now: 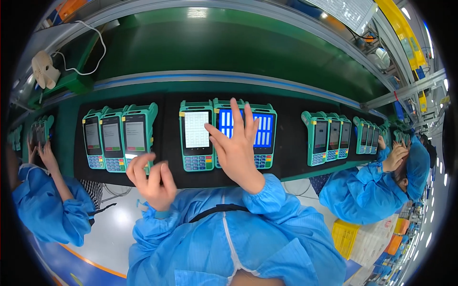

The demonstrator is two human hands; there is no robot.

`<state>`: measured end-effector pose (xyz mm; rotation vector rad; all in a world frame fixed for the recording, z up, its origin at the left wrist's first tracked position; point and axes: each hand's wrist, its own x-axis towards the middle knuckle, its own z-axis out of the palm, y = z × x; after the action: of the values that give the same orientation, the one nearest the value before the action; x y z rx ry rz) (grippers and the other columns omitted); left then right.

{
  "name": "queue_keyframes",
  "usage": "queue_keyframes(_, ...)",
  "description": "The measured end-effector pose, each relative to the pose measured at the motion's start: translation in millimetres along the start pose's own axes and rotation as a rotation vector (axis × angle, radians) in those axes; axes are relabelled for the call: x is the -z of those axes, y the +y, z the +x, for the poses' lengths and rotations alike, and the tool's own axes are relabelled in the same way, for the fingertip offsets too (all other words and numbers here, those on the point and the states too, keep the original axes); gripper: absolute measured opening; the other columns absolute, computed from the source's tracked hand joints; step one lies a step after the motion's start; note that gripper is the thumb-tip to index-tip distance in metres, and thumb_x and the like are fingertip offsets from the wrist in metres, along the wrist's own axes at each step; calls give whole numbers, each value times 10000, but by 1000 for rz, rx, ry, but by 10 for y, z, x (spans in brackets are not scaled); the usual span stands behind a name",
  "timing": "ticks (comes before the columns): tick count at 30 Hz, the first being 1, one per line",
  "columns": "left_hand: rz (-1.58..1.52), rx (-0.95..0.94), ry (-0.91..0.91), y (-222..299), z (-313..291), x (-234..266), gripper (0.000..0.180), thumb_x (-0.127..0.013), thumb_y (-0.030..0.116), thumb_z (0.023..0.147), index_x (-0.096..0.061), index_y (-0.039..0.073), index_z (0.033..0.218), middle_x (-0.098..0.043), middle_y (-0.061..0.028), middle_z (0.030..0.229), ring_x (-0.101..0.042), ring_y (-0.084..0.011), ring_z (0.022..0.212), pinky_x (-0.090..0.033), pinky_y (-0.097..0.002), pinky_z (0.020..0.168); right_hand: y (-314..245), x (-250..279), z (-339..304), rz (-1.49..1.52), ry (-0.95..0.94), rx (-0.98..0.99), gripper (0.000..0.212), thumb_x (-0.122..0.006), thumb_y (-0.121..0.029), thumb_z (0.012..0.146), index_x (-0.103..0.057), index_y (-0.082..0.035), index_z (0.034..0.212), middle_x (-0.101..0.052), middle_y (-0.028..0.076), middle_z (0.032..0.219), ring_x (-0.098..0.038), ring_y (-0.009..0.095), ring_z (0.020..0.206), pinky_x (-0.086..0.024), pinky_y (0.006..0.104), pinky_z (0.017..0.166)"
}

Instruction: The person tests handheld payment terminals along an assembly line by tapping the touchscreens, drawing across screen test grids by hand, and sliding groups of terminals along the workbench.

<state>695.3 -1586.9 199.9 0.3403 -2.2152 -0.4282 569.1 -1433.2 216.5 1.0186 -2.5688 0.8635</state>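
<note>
Three green handheld payment terminals stand side by side before me. The left terminal (197, 133) shows a white screen with a grid; the middle terminal (224, 119) and right terminal (266, 138) show blue screens with white bars. Over them my right hand (241, 155) is spread, holding nothing, its thumb-side fingertip at the edge of the white screen; whether it touches I cannot tell. It covers much of the middle terminal. My left hand (153, 183) hovers, fingers loosely bent and apart, nothing in them, by the keypad of the nearest terminal (135, 136) in the left group.
Another group of terminals (317, 138) stands to the right on the black mat (291, 124). Co-workers in blue gowns (367, 186) sit on both sides, hands at further terminals. A metal rail (200, 76) runs behind. A white cable (102, 40) hangs at the far left.
</note>
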Motion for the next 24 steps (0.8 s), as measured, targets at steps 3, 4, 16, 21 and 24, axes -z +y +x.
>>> queue_keyframes(3,-197,-178,29,-282,-106,3,233,-645,-111,635,-465,14,555,-488,-98,565,-484,-262,500,-357,-338,462,-92,-166,208,-25,44,63,221,-640,-127,857,-718,-174,1058,-232,216,1511,-131,481,1388,-133,684,1049)
queue_keyframes(4,-243,-205,12,-303,-172,-15,242,-650,-102,627,-458,21,547,-477,-90,551,-457,-257,463,-340,-336,443,-130,-230,262,-23,58,71,209,-635,-125,858,-720,-172,1044,-242,219,1501,-147,479,1385,-142,686,1047)
queue_keyframes(16,-237,-301,-2,-351,-456,-239,259,-662,-53,590,-442,47,495,-430,-65,505,-394,-211,405,-251,-310,408,85,-147,145,-200,7,-12,238,-659,-131,848,-715,-202,1068,-251,205,1492,-151,475,1384,-135,692,1053)
queue_keyframes(21,-235,-292,-6,-360,-466,-248,254,-657,-46,594,-444,50,497,-429,-67,506,-393,-212,407,-252,-310,410,-22,-29,-212,-128,-127,-35,331,-660,-107,837,-683,-236,1141,-225,203,1509,-124,480,1392,-96,696,1054)
queue_keyframes(24,-224,-290,-20,-348,-466,-245,249,-652,-50,599,-445,50,503,-434,-68,510,-395,-213,409,-254,-311,411,-62,31,-385,-155,-193,-44,339,-656,-98,836,-683,-242,1141,-221,206,1511,-121,481,1394,-87,694,1054)
